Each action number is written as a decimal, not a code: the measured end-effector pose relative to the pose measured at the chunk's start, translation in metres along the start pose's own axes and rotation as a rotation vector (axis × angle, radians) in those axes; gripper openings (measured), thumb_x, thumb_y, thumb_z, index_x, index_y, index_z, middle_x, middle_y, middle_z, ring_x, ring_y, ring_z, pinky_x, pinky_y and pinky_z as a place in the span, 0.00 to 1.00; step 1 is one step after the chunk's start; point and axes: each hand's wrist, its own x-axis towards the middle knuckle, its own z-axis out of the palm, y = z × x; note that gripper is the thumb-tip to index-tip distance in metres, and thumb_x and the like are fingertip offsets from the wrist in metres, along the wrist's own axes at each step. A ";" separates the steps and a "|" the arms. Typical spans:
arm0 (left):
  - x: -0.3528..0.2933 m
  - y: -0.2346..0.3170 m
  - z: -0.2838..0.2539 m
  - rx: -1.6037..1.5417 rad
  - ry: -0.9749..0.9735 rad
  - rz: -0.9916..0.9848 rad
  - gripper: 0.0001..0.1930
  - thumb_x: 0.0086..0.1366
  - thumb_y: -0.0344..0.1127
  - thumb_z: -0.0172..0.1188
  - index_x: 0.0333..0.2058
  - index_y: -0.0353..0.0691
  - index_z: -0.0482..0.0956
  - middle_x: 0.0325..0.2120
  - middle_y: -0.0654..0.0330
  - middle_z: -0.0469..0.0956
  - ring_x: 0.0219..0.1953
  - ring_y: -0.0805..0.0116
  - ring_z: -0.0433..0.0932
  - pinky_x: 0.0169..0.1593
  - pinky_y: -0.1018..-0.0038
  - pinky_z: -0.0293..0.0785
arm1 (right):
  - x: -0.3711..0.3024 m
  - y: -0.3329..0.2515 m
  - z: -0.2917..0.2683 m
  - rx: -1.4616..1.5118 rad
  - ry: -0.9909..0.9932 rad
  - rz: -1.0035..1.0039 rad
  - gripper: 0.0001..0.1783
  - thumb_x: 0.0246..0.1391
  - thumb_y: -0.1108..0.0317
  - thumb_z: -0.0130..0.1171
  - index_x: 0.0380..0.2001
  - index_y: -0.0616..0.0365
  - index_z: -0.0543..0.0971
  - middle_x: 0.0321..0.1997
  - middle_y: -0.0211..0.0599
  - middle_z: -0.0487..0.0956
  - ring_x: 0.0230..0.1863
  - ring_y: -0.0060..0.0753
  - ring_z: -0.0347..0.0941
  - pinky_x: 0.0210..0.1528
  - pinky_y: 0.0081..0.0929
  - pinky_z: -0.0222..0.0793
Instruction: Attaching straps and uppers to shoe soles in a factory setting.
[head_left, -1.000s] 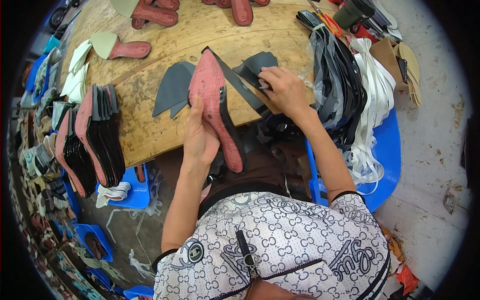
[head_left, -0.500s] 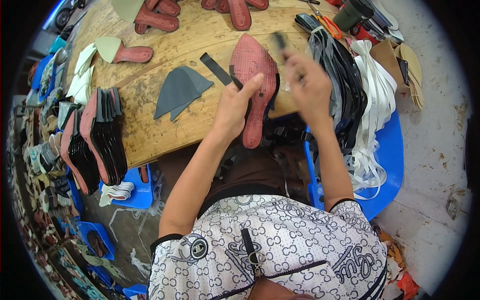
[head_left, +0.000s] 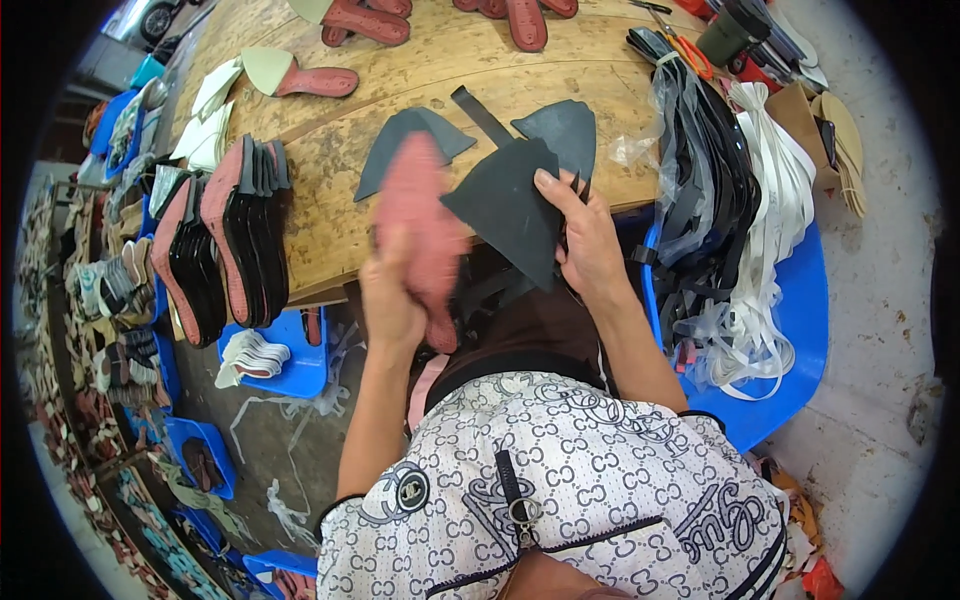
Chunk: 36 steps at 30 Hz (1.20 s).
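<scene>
My left hand [head_left: 393, 300] is closed around a pink shoe insole [head_left: 425, 225] with a pointed toe, smeared by motion and tilted toe-up at the table's front edge. To its right, my right hand [head_left: 592, 240] grips a dark grey, roughly triangular sheet piece [head_left: 512, 205], thumb on top. Small dark tips show by that thumb; what they belong to is unclear. Behind this piece lies another grey triangular piece [head_left: 565, 130], next to a black strip [head_left: 480, 115]. More grey pieces [head_left: 385, 150] lie on the table, partly hidden by the insole.
Stacked black-edged insoles [head_left: 240, 230] stand at the wooden table's [head_left: 330, 240] left edge. A cream-and-pink insole [head_left: 300, 78] lies farther back. Right of the table, black straps [head_left: 705, 170] and white straps [head_left: 765, 170] hang over a blue plastic chair [head_left: 800, 350]. Orange-handled scissors [head_left: 695, 58] lie back right.
The insole has moved left and down in my left hand. My right hand, earlier raised with a blurred dark object, now holds a grey piece. The whole view has shifted.
</scene>
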 end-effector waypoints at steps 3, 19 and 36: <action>-0.018 0.018 -0.005 -0.193 -0.025 0.024 0.23 0.64 0.37 0.59 0.53 0.30 0.67 0.44 0.55 0.76 0.39 0.67 0.79 0.44 0.69 0.77 | 0.003 -0.007 0.000 -0.050 -0.117 0.074 0.09 0.58 0.62 0.58 0.36 0.55 0.77 0.24 0.18 0.76 0.14 0.06 0.64 0.10 0.09 0.50; -0.044 0.015 0.022 0.119 -0.119 -0.179 0.14 0.60 0.32 0.62 0.41 0.28 0.78 0.37 0.56 0.81 0.35 0.72 0.79 0.43 0.74 0.75 | -0.013 -0.010 0.013 0.086 -0.270 0.312 0.07 0.64 0.63 0.50 0.39 0.54 0.73 0.27 0.21 0.73 0.18 0.10 0.65 0.10 0.12 0.51; -0.027 -0.004 0.004 0.206 -0.071 -0.260 0.15 0.60 0.32 0.61 0.43 0.27 0.77 0.38 0.55 0.80 0.37 0.71 0.79 0.46 0.73 0.74 | -0.013 0.005 0.003 -0.032 -0.216 0.255 0.10 0.61 0.60 0.54 0.36 0.55 0.72 0.24 0.20 0.70 0.16 0.10 0.61 0.11 0.12 0.49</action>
